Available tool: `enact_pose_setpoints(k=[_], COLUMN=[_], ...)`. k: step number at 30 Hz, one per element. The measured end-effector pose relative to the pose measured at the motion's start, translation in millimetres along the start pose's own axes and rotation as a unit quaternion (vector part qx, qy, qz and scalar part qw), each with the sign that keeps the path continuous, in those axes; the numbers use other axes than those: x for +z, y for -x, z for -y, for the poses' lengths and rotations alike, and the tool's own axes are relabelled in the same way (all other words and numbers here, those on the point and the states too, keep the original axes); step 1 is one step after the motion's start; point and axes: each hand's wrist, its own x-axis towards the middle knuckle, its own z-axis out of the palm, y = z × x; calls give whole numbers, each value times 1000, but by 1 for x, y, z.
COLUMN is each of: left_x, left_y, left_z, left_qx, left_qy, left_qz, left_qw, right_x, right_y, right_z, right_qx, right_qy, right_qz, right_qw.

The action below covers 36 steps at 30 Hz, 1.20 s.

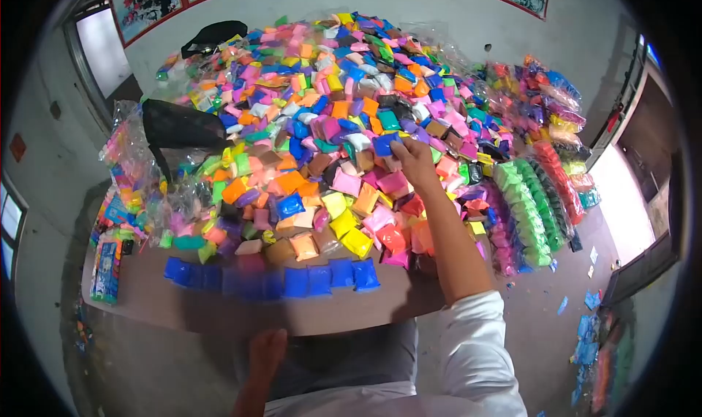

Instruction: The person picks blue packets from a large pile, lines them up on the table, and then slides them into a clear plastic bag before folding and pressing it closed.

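Observation:
A huge heap of small coloured packets (336,103) covers a brown table (336,315). My right hand (412,160) reaches far into the heap and pinches a blue packet (385,143) at its top edge. A row of blue packets (278,279) lies lined up along the near part of the table. My left hand (265,355) hangs low below the table's front edge, fingers loosely curled, holding nothing that I can see.
Clear bags of sorted packets (534,198) in green, red and purple are stacked at the right. More filled bags (128,176) and a black mesh bag (179,124) sit at the left. A blue box (107,269) lies at the table's left end. Loose packets litter the floor (585,336) at right.

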Motion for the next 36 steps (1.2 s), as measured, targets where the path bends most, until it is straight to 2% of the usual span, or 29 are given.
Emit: enact_pose_setpoints(k=[1, 2, 3, 4, 5, 6, 7, 9, 10, 12, 14, 15, 17, 21, 22, 25, 26, 28, 31, 33, 35, 36], left_x=[3, 7, -5, 12, 25, 25, 22, 36, 41, 53, 64, 65, 68, 69, 71, 71, 68, 66, 65, 65, 66, 67], left_y=[3, 5, -18, -40, -46, -27, -17, -26, -26, -29, -31, -30, -33, -33, -32, -33, -32, -31, -31, -33, -32, -32], left_z=[-16, -20, -6, 17, 32, -13, -67, -79, -90, -107, -110, -103, -97, -87, -88, -82, -80, -76, -72, -73, -77, -78], left_qx=[-18, -38, -27, 92, 210, 174, 130, 141, 121, 97, 143, 131, 129, 106, 113, 114, 112, 113, 138, 158, 139, 134], left_qy=[79, 157, 141, 20, -97, 64, 219, 218, 224, 231, 192, 195, 205, 249, 238, 227, 233, 236, 258, 211, 200, 197], left_qz=[45, 91, 88, 88, 87, 141, 188, 236, 247, 261, 252, 257, 257, 260, 252, 257, 261, 268, 247, 251, 239, 236], left_qw=[996, 983, 986, 992, 969, 972, 949, 936, 935, 932, 938, 937, 935, 927, 931, 932, 930, 927, 924, 931, 940, 942], right_x=[-10, -15, 1, 1, 5, 5, 8, 18, 24, 27, 33, 35, 37, 57, 60, 66, 62, 50, 40, 41, 45, 47], right_y=[20, 39, 53, 75, 98, 117, 135, 167, 182, 207, 230, 248, 274, 292, 292, 287, 278, 248, 198, 176, 166, 165], right_z=[21, 30, 40, 50, 71, 66, 62, 77, 80, 83, 74, 76, 80, 82, 95, 96, 94, 89, 86, 91, 86, 84], right_qx=[64, 71, 106, 154, 150, 156, 160, 173, 210, 218, 241, 253, 359, 318, 325, 296, 294, 272, 213, 196, 182, 172], right_qy=[-130, -122, -246, -347, -404, -389, -378, -441, -452, -436, -420, -417, -394, -362, -307, -227, -226, -96, -54, -17, 20, -11], right_qz=[49, 48, 40, 42, 29, 45, 60, 48, 28, 26, 24, 23, 44, 7, -3, 50, 42, 64, 55, 61, 66, 110], right_qw=[988, 989, 963, 924, 902, 907, 910, 880, 866, 873, 875, 872, 845, 876, 894, 926, 928, 955, 974, 979, 981, 979])
